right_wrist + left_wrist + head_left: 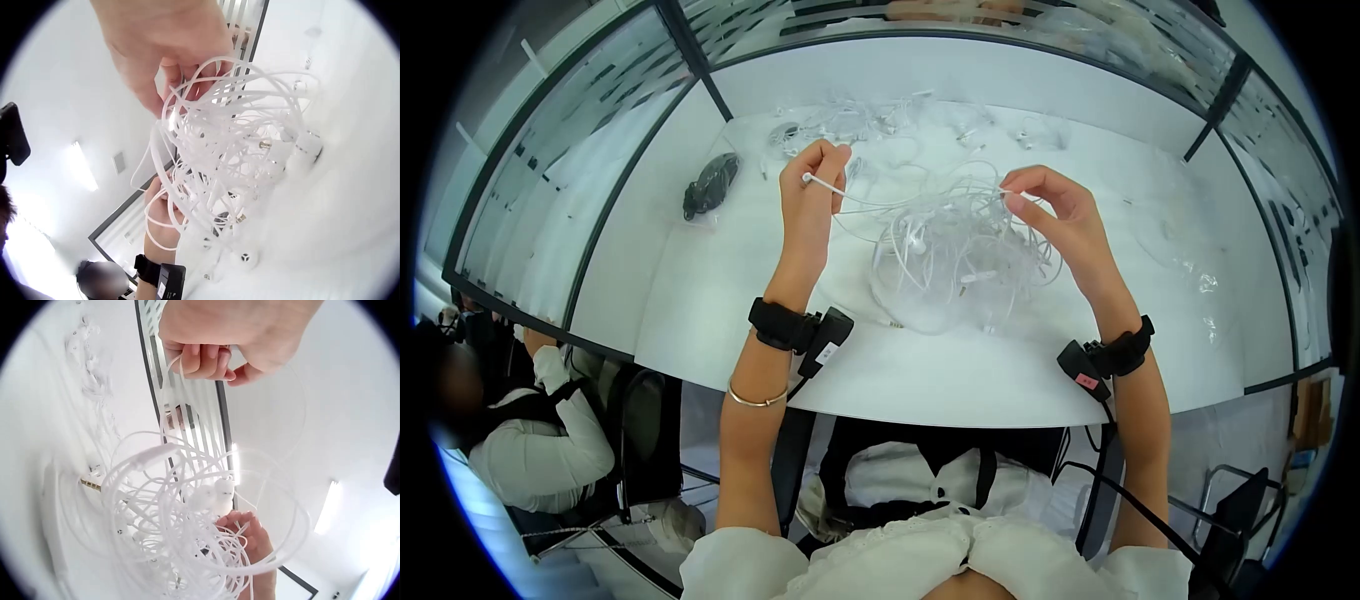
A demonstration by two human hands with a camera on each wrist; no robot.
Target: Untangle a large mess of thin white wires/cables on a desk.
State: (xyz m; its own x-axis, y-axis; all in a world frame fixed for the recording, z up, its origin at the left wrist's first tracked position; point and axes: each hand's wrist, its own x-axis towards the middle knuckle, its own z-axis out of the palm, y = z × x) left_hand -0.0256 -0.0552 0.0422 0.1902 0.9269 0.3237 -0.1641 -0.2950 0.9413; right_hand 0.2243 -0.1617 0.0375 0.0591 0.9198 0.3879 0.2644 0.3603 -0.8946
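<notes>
I have a tangle of thin white earphones (940,250) bunched over the middle of the desk (700,310), its loops crossing every way. One strand of cable (890,207) runs from the left hand (808,205) into the bundle, while the right hand (1062,212) pinches its upper right edge. Among the loops I make out white earbuds (224,489) and a gold plug (91,484); how much rests on the surface I cannot tell

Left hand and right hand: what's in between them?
A tangle of white earphone cables is between the left hand and the right hand; the head view shows it.
</notes>
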